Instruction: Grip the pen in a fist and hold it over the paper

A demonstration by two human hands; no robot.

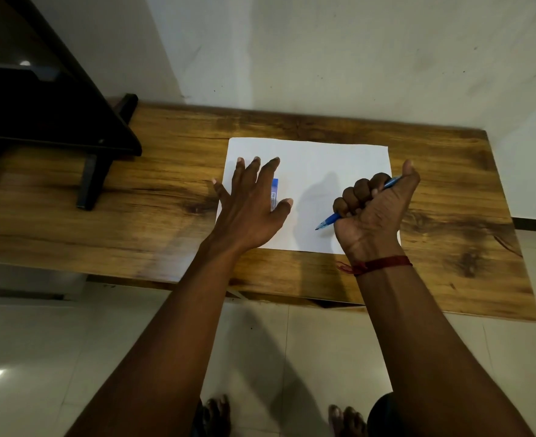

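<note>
Paper sheet (329, 159) lies mid-table (165, 234), w/ wall behind. Left hand (249, 203) flat on sheet's left part, over a small eraser-like item (274, 193). Right hand (375, 212) at sheet's right edge, fisted round pen (329, 221), tip toward sheet centre. Stand (71, 121) on table's far-left end.

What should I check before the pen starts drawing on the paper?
1. Pen held firmly: ok. The right hand is curled round the blue pen like a fist.
2. Pen tip out: cannot tell, too small to see.
3. Tip over the paper: ok. It points down at the white paper.
4. Paper kept from sliding: ok. The left hand lies on it with fingers spread.
5. Drawing space free: not ok. A small blue thing lies on the paper under the left hand.
6. Paper flat on the wooden table: ok.
</note>
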